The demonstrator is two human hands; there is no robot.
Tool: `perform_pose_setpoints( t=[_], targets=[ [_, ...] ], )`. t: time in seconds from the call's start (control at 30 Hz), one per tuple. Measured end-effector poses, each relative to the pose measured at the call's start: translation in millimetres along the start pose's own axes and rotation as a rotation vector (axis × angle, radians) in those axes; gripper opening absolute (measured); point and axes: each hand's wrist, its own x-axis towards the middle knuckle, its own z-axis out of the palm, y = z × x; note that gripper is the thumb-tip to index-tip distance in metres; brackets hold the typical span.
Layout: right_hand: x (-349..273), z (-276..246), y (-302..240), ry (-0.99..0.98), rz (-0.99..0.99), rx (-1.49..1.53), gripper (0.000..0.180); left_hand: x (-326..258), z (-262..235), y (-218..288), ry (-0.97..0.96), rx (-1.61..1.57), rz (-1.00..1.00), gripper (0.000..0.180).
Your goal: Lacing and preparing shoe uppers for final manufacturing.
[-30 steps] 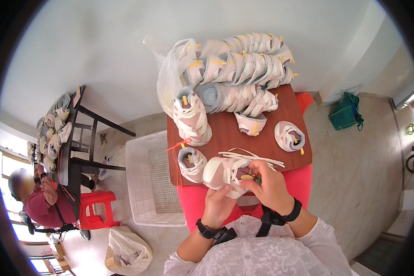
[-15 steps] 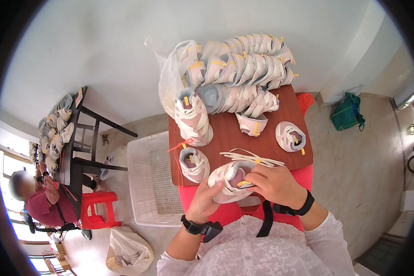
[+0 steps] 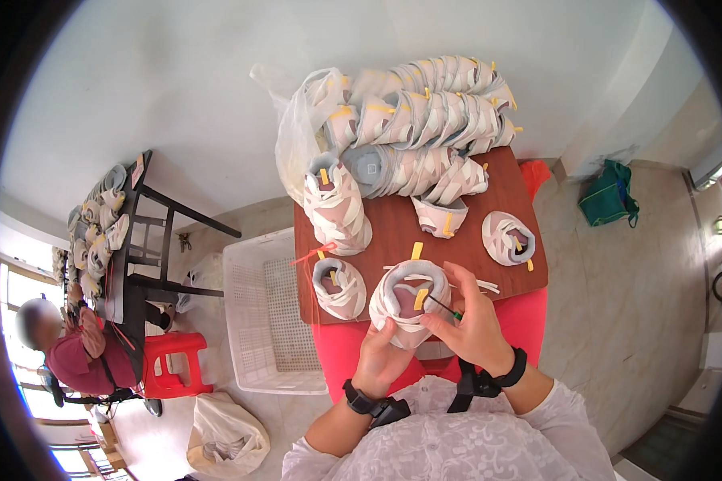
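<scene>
Cradling a white and pink shoe upper (image 3: 409,305) from below, my left hand (image 3: 379,359) has its fingers curled around the near side of the piece, thumb up against its rim. My right hand (image 3: 472,325) is closed in a pinch on a thin dark tool with a green tip (image 3: 443,307), whose point reaches into the opening of the upper, next to a yellow tag (image 3: 419,299) that hangs there. I hold the upper at the near edge of the brown wooden table (image 3: 393,224), just above it, between two more loose uppers: one (image 3: 338,287) to the left and one (image 3: 509,239) further right. A few white strips (image 3: 480,282) lie on the table just behind my right hand.

At the far side of the table I see a long stack of finished uppers (image 3: 425,120) in rows, partly in a clear plastic bag (image 3: 297,136), and a small pile (image 3: 335,204) leaning in front of it. A white plastic basket (image 3: 257,313) stands on the floor to the left of the table. Far left, another person (image 3: 72,361) sits by a dark table (image 3: 128,232) that carries more uppers, with a red stool (image 3: 176,361) beside it. A green bag (image 3: 610,196) lies on the floor to the right.
</scene>
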Motion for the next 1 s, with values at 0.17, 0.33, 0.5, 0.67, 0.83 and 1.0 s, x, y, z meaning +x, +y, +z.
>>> perform_pose_setpoints(
  t=[0.17,0.33,0.5,0.67,0.83,1.0],
  targets=[
    [0,-1,5,-0.046,0.281,0.261,0.066,2,2,-3,-0.041,-0.024,-0.005,0.068],
    [-1,-6,21,-0.05,0.35,0.42,0.065,4,0,4,-0.097,-0.184,-0.074,0.067],
    [-8,-2,28,-0.004,0.354,0.473,0.067,6,-2,6,0.029,0.008,-0.045,0.062],
    [-15,0,37,0.016,0.301,0.536,0.069,3,-12,-2,0.056,0.094,0.035,0.059],
    [-15,-4,31,-0.006,0.215,0.485,0.073,4,-6,3,0.012,0.087,0.007,0.066],
    [-15,-4,32,-0.016,0.222,0.508,0.075,5,-5,4,-0.045,0.115,0.012,0.072]
  ],
)
